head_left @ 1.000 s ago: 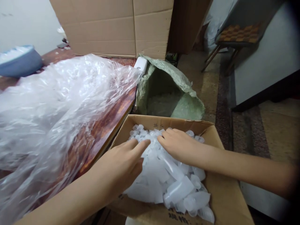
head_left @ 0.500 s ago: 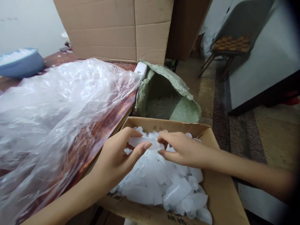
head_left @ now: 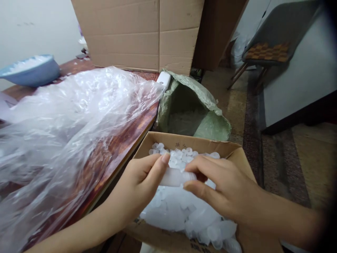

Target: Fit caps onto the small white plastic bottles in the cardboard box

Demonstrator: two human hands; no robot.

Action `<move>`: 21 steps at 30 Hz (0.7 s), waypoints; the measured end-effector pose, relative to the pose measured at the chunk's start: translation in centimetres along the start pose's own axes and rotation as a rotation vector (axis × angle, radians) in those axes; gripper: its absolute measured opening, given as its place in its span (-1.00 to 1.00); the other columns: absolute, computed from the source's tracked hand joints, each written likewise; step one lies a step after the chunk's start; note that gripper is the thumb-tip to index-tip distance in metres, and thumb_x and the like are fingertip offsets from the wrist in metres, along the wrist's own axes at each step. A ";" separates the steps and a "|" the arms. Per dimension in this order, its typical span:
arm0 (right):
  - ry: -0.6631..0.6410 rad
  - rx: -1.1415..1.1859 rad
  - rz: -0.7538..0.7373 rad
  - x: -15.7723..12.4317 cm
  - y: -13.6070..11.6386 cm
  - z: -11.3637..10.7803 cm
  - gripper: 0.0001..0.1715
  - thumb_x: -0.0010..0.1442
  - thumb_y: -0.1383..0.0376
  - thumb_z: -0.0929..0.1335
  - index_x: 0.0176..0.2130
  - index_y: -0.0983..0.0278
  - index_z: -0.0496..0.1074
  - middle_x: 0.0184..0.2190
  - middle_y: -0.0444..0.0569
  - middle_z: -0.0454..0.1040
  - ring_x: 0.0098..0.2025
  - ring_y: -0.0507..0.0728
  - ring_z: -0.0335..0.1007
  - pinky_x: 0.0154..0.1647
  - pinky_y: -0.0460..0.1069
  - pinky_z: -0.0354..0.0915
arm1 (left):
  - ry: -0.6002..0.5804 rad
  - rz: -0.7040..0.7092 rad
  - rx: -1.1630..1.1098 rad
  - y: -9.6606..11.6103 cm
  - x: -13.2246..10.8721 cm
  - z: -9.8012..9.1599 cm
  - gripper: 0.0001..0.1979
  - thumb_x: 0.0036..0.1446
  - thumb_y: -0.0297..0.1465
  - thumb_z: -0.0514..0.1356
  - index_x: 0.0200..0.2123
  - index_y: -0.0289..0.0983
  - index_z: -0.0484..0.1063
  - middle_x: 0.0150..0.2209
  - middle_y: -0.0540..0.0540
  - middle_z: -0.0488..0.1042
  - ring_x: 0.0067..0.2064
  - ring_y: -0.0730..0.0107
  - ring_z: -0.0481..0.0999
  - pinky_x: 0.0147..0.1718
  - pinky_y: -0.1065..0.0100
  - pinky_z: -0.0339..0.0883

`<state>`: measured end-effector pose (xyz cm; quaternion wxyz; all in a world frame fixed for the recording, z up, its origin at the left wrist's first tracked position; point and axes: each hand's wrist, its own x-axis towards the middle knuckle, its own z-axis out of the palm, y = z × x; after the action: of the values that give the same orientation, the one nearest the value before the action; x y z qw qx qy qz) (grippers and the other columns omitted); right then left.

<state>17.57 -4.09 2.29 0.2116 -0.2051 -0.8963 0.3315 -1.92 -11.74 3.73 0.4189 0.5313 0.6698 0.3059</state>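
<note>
A small translucent white plastic bottle (head_left: 171,177) lies sideways between my hands, above a cardboard box. My left hand (head_left: 140,184) is closed around its body, thumb on top. At the bottle's right end sits a ridged cap (head_left: 190,176), pinched between the thumb and fingers of my right hand (head_left: 223,188). Below, the cardboard box (head_left: 249,161) holds small white caps (head_left: 188,151) toward its far side and a heap of similar bottles (head_left: 171,214) toward its near side. My hands hide part of the heap.
Left of the box, a clear plastic sheet (head_left: 86,105) covers much of a reddish-brown table (head_left: 126,147). A blue basin (head_left: 39,73) stands at the back left. Behind the box are an open green woven sack (head_left: 218,121), a white device (head_left: 163,79) and a large carton (head_left: 126,35). A chair (head_left: 279,38) stands at the right.
Both hands and the bottle have come lower and closer in view. My right fingers now grip the bottle's ridged end more fully. The view has shifted slightly, moving the surroundings rightward.
</note>
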 end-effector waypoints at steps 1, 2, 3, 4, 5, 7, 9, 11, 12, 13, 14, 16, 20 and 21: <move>-0.091 0.147 0.145 -0.1 -0.2 0.0 -0.49 0.44 0.10 0.09 -0.37 0.29 0.37 -0.55 -0.12 0.43 -0.51 0.03 0.38 -0.52 -0.10 0.30 | 0.024 0.052 0.048 0.1 -0.1 0.0 -0.51 0.32 -0.10 -0.04 -0.59 -0.26 0.12 -0.64 0.11 0.08 -0.60 0.59 0.10 -0.64 0.51 -0.05; -0.135 0.222 0.213 -0.3 -0.2 0.0 -0.42 0.46 0.11 0.02 -0.36 0.28 0.38 -0.56 -0.14 0.43 -0.55 0.00 0.37 -0.57 -0.13 0.27 | 0.032 0.092 0.084 0.2 -0.1 0.0 -0.52 0.32 -0.12 -0.04 -0.59 -0.26 0.08 -0.63 0.10 0.04 -0.59 0.58 0.09 -0.62 0.50 -0.05; -0.120 0.225 0.202 -0.6 -0.2 0.0 -0.41 0.47 0.10 -0.01 -0.30 0.28 0.40 -0.53 -0.12 0.46 -0.54 -0.01 0.39 -0.56 -0.14 0.27 | 0.031 0.118 0.102 0.2 -0.2 -0.1 -0.52 0.32 -0.13 -0.05 -0.60 -0.26 0.04 -0.62 0.10 0.01 -0.58 0.58 0.07 -0.61 0.49 -0.06; -0.052 0.173 0.128 -0.9 0.0 0.0 -0.43 0.45 0.04 0.01 -0.19 0.26 0.42 -0.46 -0.10 0.49 -0.49 0.01 0.41 -0.51 -0.12 0.30 | 0.024 0.128 0.104 0.3 -0.3 -0.1 -0.51 0.33 -0.14 -0.06 -0.60 -0.26 0.02 -0.62 0.10 0.00 -0.59 0.58 0.06 -0.62 0.48 -0.08; 0.032 0.080 0.016 -1.3 0.3 -0.1 -0.47 0.41 -0.04 0.08 -0.08 0.21 0.40 -0.40 -0.08 0.51 -0.45 0.04 0.42 -0.45 -0.07 0.33 | 0.018 0.126 0.098 0.3 -0.3 -0.3 -0.51 0.33 -0.13 -0.06 -0.60 -0.26 0.02 -0.62 0.10 0.00 -0.59 0.58 0.06 -0.62 0.48 -0.08; 0.107 -0.131 -0.208 -1.8 1.2 -0.3 -0.46 0.29 -0.16 0.19 0.01 0.11 0.38 -0.37 -0.09 0.50 -0.43 0.10 0.39 -0.38 0.01 0.32 | 0.007 0.108 0.082 0.4 -0.4 -0.6 -0.51 0.33 -0.11 -0.06 -0.59 -0.26 0.05 -0.62 0.10 0.01 -0.59 0.58 0.07 -0.63 0.49 -0.07; -0.005 -0.271 -0.212 -2.1 2.0 -0.6 -0.51 0.32 -0.12 0.19 -0.05 0.11 0.44 -0.43 -0.11 0.49 -0.46 0.11 0.39 -0.38 0.02 0.29 | 0.005 0.093 0.075 0.4 -0.6 -0.9 -0.50 0.33 -0.10 -0.06 -0.59 -0.26 0.08 -0.62 0.10 0.02 -0.60 0.59 0.07 -0.64 0.50 -0.06; -0.069 -0.366 -0.088 -2.0 2.2 -1.0 -0.44 0.37 -0.07 0.14 -0.05 0.24 0.45 -0.37 -0.03 0.53 -0.40 0.12 0.44 -0.36 0.02 0.31 | -0.005 0.086 0.080 0.4 -0.7 -1.0 -0.49 0.33 -0.09 -0.06 -0.60 -0.27 0.07 -0.63 0.10 0.03 -0.61 0.59 0.06 -0.65 0.50 -0.07; -0.055 -0.371 -0.052 -1.9 2.0 -1.1 -0.37 0.36 -0.10 0.13 -0.02 0.32 0.42 -0.29 0.03 0.55 -0.32 0.15 0.47 -0.32 0.03 0.34 | -0.017 0.084 0.074 0.5 -0.7 -1.0 -0.49 0.33 -0.10 -0.05 -0.60 -0.27 0.08 -0.63 0.10 0.04 -0.61 0.60 0.07 -0.66 0.50 -0.06; -0.019 -0.373 -0.088 -1.7 1.7 -1.2 -0.32 0.34 -0.12 0.14 0.02 0.37 0.38 -0.23 0.08 0.54 -0.26 0.17 0.48 -0.27 0.05 0.35 | -0.034 0.079 0.063 0.6 -0.7 -0.9 -0.49 0.33 -0.10 -0.05 -0.60 -0.27 0.09 -0.63 0.10 0.06 -0.61 0.60 0.09 -0.66 0.51 -0.05; 0.040 -0.388 -0.198 -1.5 1.2 -1.1 -0.34 0.33 -0.10 0.18 0.03 0.41 0.35 -0.22 0.11 0.53 -0.24 0.19 0.46 -0.26 0.07 0.34 | -0.052 0.073 0.051 0.7 -0.7 -0.7 -0.49 0.33 -0.09 -0.05 -0.60 -0.27 0.11 -0.63 0.10 0.08 -0.61 0.60 0.10 -0.66 0.51 -0.04; 0.147 -0.415 -0.406 -1.0 -0.1 -0.9 -0.53 0.35 0.04 0.24 -0.07 0.42 0.34 -0.32 0.08 0.50 -0.32 0.19 0.41 -0.33 0.08 0.30 | -0.062 0.067 0.025 1.0 -0.7 -0.2 -0.49 0.34 -0.11 -0.05 -0.60 -0.27 0.13 -0.64 0.10 0.09 -0.62 0.60 0.11 -0.67 0.52 -0.03; 0.030 -0.045 -0.062 -0.2 -2.1 -0.6 -0.65 0.40 0.17 0.16 -0.38 0.27 0.25 -0.57 -0.17 0.30 -0.58 0.01 0.23 -0.58 -0.06 0.16 | 0.177 0.353 0.203 1.4 -0.7 0.3 -0.56 0.38 -0.30 -0.08 -0.56 -0.27 0.24 -0.66 0.12 0.12 -0.65 0.60 0.13 -0.67 0.48 0.01; -0.021 0.062 0.031 0.0 -2.2 -0.8 -0.63 0.41 0.15 0.15 -0.40 0.25 0.23 -0.59 -0.21 0.28 -0.60 -0.02 0.21 -0.61 -0.09 0.14 | 0.262 0.501 0.297 1.4 -0.6 0.2 -0.63 0.38 -0.35 -0.06 -0.49 -0.27 0.30 -0.62 0.10 0.20 -0.62 0.58 0.20 -0.63 0.47 0.08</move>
<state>17.47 -5.19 4.29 0.2036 -0.2087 -0.8844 0.3645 -1.07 -11.98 4.96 0.1588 0.6913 0.6035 0.3644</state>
